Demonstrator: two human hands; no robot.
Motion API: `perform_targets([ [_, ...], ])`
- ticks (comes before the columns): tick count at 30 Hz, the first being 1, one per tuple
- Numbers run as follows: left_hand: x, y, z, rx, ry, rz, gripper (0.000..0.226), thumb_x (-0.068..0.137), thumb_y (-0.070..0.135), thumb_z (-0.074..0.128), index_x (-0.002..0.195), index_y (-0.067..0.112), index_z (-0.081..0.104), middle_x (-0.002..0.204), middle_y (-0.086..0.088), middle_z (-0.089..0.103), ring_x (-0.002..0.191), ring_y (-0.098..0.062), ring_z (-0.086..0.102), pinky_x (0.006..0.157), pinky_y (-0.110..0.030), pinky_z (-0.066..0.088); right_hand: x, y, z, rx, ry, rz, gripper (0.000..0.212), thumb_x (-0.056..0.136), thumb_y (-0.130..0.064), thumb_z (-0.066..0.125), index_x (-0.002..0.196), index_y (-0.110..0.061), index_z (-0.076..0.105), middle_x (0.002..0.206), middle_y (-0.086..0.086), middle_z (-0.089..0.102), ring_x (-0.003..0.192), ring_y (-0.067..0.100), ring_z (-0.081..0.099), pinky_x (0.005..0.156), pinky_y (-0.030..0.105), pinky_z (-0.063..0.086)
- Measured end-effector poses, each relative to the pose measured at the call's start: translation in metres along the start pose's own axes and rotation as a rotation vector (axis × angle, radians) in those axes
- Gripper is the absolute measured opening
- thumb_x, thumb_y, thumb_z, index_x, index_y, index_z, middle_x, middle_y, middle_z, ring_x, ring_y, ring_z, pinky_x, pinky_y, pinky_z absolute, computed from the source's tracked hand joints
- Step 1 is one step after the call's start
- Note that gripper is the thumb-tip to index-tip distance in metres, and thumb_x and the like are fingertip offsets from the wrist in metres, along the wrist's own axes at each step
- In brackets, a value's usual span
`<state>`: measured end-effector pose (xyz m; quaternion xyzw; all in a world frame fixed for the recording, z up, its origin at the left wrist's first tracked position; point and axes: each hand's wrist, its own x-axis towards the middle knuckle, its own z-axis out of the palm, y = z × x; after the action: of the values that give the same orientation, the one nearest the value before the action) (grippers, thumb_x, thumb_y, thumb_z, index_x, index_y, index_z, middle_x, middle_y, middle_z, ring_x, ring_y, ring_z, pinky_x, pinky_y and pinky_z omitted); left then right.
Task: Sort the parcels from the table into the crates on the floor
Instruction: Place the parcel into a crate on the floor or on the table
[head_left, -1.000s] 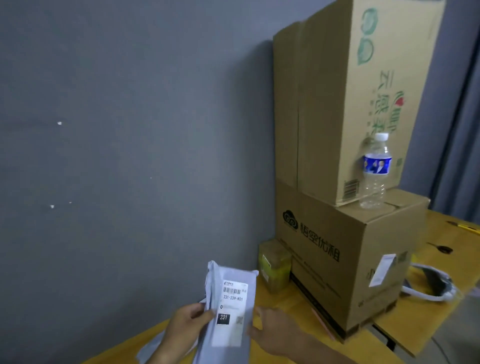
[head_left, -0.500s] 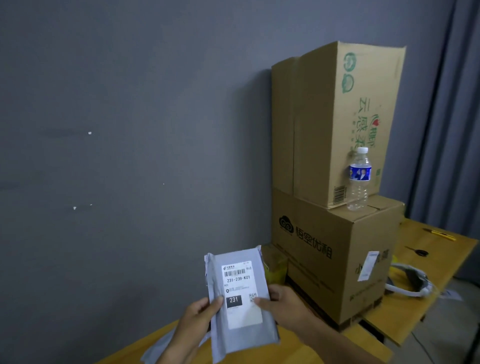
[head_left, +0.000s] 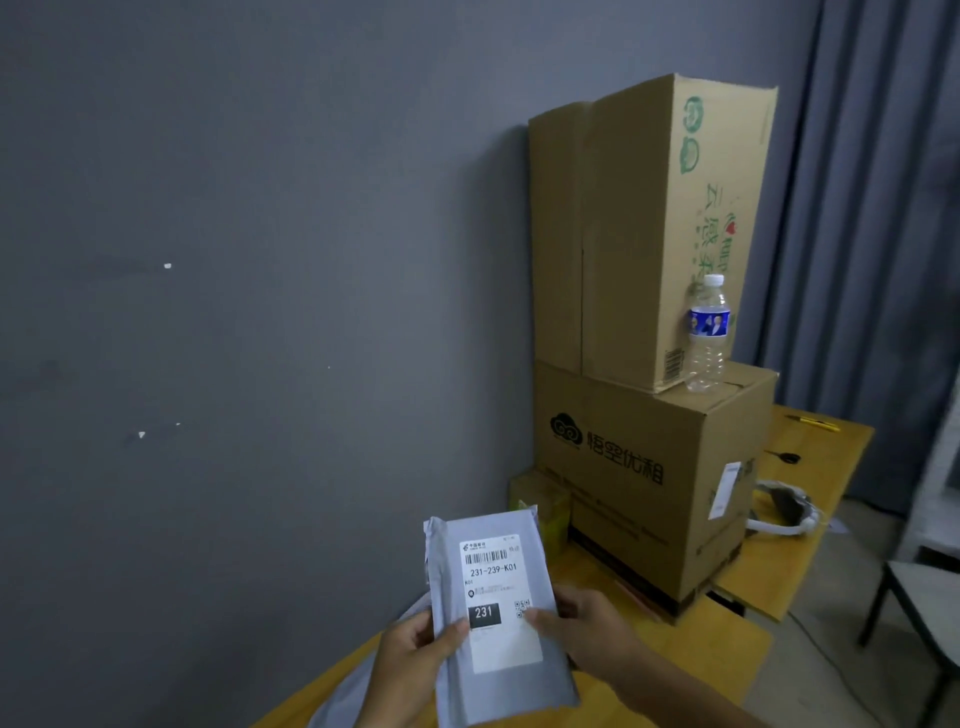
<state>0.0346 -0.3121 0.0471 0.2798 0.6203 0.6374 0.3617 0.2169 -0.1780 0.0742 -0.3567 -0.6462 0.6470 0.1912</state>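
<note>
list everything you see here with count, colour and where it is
grey plastic mailer parcel: 1, grey with white label, held up over the table
second grey mailer: 1, grey, flat on table beneath
wooden table: 1, yellow-brown, along wall
brown cardboard boxes: 2, stacked on table
clear plastic water bottle: 1, blue label, on lower box
white headset: 1, right of boxes
left hand: grip on parcel's left edge
right hand: grip on right edge

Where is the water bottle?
In the head view, the water bottle stands at right on the lower cardboard box, right beside the tall box stacked there.
</note>
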Motion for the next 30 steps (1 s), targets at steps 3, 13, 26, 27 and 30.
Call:
perform_targets([
  [3,0.003,-0.013,0.017,0.009,-0.058,-0.025,0.045,0.049,0.035,0.088,0.088,0.014,0.083,0.097,-0.016,0.077,0.095,-0.030,0.074,0.091,-0.039,0.054,-0.013,0.015,-0.014,0.016,0.084,0.011,0.021,0.094,-0.017,0.071,0.115,-0.014,0.073,0.105,-0.002,0.079,0.092,0.013,0.076,0.069,0.023,0.058],
  [13,-0.021,-0.029,0.162,0.161,-0.298,-0.078,0.012,0.086,0.014,0.076,0.097,0.010,0.077,0.096,-0.004,0.079,0.092,-0.022,0.073,0.078,-0.034,0.056,-0.101,0.061,-0.135,-0.065,0.371,0.073,0.012,0.093,-0.026,0.074,0.102,-0.020,0.075,0.100,-0.003,0.079,0.087,0.013,0.075,0.081,0.036,0.062],
  [26,-0.138,-0.056,0.411,0.255,-0.547,-0.067,0.015,0.089,0.015,0.075,0.102,0.009,0.075,0.097,-0.001,0.077,0.085,-0.014,0.072,0.063,-0.021,0.055,-0.298,0.139,-0.315,0.042,0.695,0.137,0.020,0.092,-0.031,0.074,0.110,-0.023,0.072,0.101,-0.008,0.078,0.091,0.011,0.075,0.075,0.035,0.063],
  [27,-0.148,-0.059,0.425,0.258,-0.552,-0.073,0.016,0.088,0.015,0.075,0.103,0.009,0.075,0.098,-0.001,0.077,0.086,-0.015,0.072,0.065,-0.022,0.056,-0.312,0.145,-0.326,0.050,0.699,0.149,0.017,0.092,-0.031,0.074,0.108,-0.025,0.071,0.101,-0.008,0.078,0.092,0.012,0.075,0.080,0.039,0.063],
  [30,-0.170,-0.073,0.460,0.285,-0.568,-0.093,0.016,0.088,0.016,0.076,0.103,0.010,0.075,0.097,0.000,0.077,0.091,-0.020,0.073,0.078,-0.035,0.060,-0.346,0.162,-0.350,0.076,0.719,0.163,0.017,0.093,-0.030,0.073,0.109,-0.025,0.071,0.106,-0.007,0.077,0.098,0.014,0.074,0.089,0.044,0.061],
])
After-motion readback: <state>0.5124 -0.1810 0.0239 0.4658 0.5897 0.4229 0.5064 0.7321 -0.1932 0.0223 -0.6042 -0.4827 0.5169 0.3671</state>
